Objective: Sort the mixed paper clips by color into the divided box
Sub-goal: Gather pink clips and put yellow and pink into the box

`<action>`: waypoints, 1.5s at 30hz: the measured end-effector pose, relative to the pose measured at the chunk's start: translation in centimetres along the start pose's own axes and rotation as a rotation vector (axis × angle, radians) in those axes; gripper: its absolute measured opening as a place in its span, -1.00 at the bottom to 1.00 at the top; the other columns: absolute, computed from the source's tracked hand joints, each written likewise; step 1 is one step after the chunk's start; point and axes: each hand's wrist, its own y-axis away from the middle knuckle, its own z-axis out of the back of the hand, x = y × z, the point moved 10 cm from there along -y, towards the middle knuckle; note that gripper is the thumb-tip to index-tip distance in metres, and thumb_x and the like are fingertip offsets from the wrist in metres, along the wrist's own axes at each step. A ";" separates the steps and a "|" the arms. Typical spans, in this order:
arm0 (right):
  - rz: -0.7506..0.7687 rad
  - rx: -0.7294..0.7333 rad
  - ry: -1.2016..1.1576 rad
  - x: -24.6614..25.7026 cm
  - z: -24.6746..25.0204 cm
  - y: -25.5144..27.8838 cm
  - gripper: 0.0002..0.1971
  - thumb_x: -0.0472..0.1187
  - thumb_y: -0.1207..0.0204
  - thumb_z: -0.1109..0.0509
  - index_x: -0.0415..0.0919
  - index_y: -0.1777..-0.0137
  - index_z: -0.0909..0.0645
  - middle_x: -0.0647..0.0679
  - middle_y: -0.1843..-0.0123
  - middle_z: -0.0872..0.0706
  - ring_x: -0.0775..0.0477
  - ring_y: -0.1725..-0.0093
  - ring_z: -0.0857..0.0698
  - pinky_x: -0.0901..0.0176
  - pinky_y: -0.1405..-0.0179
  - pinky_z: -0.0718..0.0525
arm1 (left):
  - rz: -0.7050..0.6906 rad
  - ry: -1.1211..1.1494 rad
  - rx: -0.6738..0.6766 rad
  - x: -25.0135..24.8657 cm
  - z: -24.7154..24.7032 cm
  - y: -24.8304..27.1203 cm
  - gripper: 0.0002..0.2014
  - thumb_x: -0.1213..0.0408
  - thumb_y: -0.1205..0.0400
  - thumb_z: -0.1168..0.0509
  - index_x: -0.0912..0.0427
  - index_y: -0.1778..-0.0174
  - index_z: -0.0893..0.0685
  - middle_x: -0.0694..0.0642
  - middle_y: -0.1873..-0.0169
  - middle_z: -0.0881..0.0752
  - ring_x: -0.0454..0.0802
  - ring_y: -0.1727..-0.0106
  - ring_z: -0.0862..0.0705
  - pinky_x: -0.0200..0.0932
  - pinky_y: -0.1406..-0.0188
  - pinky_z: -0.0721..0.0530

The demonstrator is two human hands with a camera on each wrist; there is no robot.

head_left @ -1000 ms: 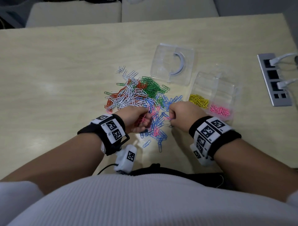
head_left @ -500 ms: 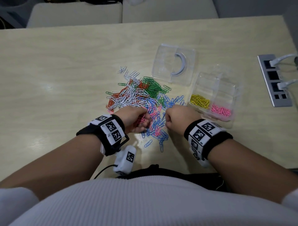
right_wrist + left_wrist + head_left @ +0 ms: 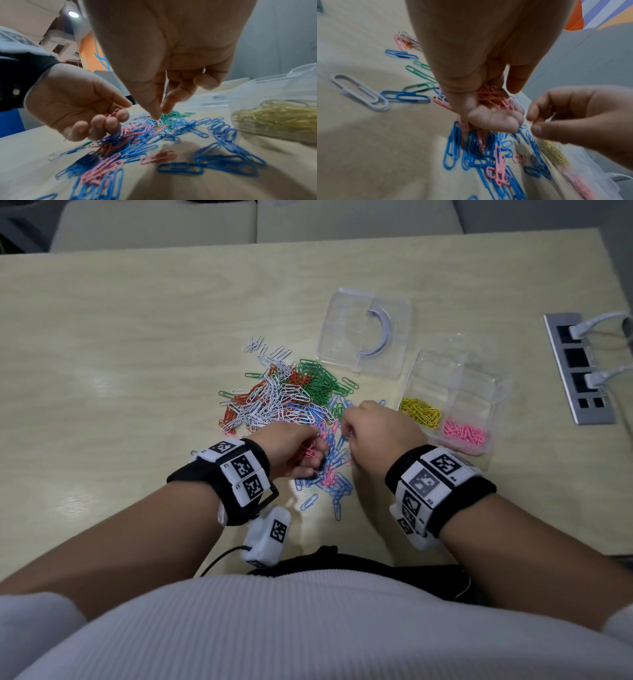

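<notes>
Left grip [image 3: 291, 450] clutches pink clips [image 3: 494, 97]; right grip [image 3: 380, 429] pinches white clip [image 3: 160, 122], divided box [image 3: 493, 412] beside.

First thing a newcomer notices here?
The multicolored paper clip pile at table center, both hands over its near edge. The left hand holds a bunch of pink clips. Right of the pile, the clear divided box already holds yellow clips and pink ones.

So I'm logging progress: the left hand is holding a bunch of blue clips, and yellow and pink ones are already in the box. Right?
Not quite. The left hand is holding a bunch of pink clips, not blue, as the left wrist view shows. The rest stands: yellow clips and pink ones already lie in the divided box.
</notes>
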 end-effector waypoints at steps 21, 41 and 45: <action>0.094 -0.032 -0.437 3.3 -0.1 0.3 -0.90 -0.15 -0.50 -0.36 -0.02 0.09 -0.72 0.03 0.09 -0.71 0.00 0.02 -0.64 0.10 -0.01 -0.58 | 0.026 0.083 -0.003 0.4 0.5 0.2 -0.81 0.24 -0.70 -0.19 0.23 0.11 -0.65 0.10 0.43 -0.68 -0.12 0.46 -0.68 -0.23 0.40 -0.77; 0.021 0.067 -0.337 2.0 -0.5 0.1 -0.91 -0.08 -0.43 -0.43 0.00 0.26 -0.59 0.08 0.28 -0.67 0.00 0.16 -0.65 0.12 0.11 -0.61 | 0.026 0.056 -0.019 0.8 1.0 0.3 -0.68 0.10 -0.74 -0.11 0.22 0.15 -0.64 0.12 0.40 -0.69 -0.08 0.43 -0.65 -0.27 0.46 -0.74; 0.084 0.136 -0.384 3.9 -0.5 -0.4 -0.87 -0.01 -0.40 -0.51 0.03 0.10 -0.68 0.10 0.23 -0.74 0.08 0.14 -0.66 0.15 0.08 -0.61 | 0.022 0.095 0.019 0.4 0.3 0.5 -0.81 0.22 -0.69 -0.19 0.20 0.15 -0.64 0.11 0.43 -0.65 -0.08 0.47 -0.65 -0.22 0.49 -0.74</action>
